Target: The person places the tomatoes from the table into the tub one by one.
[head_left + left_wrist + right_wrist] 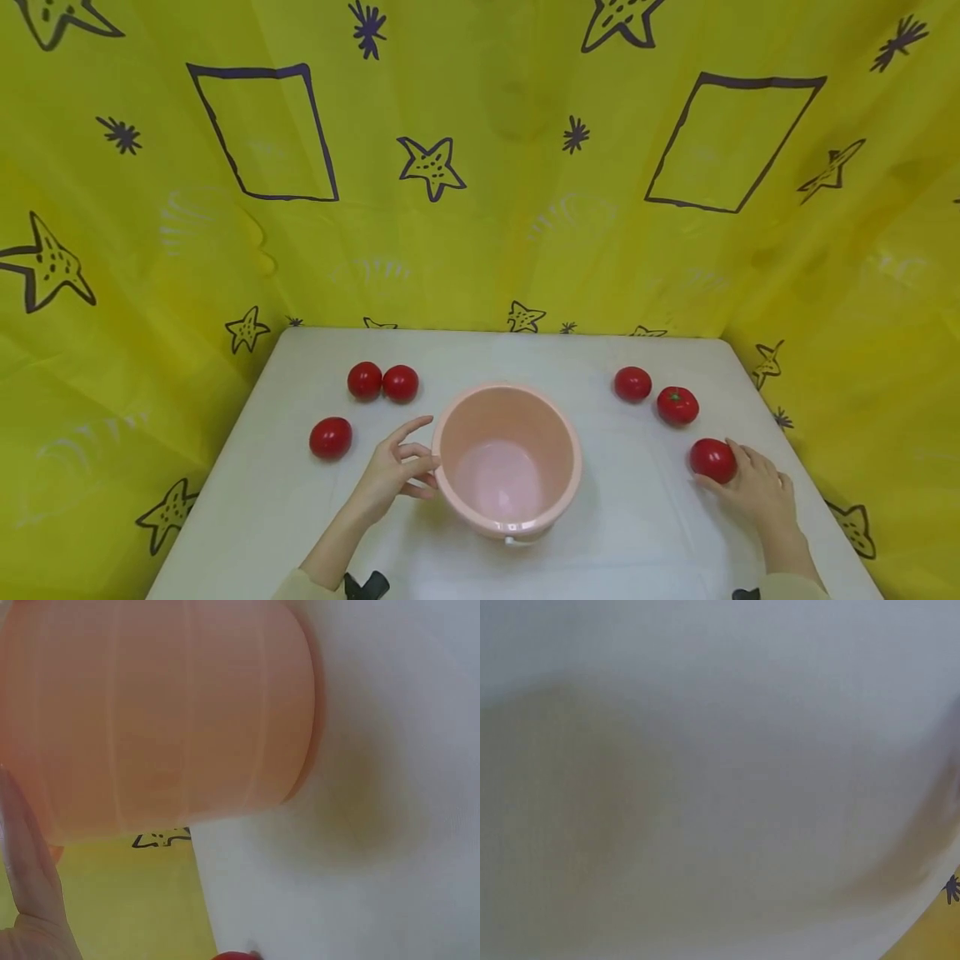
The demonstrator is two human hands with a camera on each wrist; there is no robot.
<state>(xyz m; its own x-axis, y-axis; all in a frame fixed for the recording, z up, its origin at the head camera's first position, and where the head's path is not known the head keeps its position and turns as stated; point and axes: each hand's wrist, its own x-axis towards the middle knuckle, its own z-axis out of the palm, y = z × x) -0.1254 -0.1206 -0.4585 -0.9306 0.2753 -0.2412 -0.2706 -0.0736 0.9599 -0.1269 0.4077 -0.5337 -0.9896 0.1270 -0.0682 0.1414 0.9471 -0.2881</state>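
My right hand (761,492) curls round a tomato (711,460) at the table's (615,533) right, my left hand (392,472), fingers loosely extended, touching the bucket (495,417): apparently the grasping step, lifting requiring firm hold

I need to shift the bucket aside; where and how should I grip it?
The pink bucket is probably best pinched across its rim, coming from the left, where the left hand is: it stands upright, open-topped, with a protruding lip.

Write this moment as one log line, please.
left grip: touching rim of pink bucket | right grip: holding red tomato | other tomatoes: three left of bucket, two right
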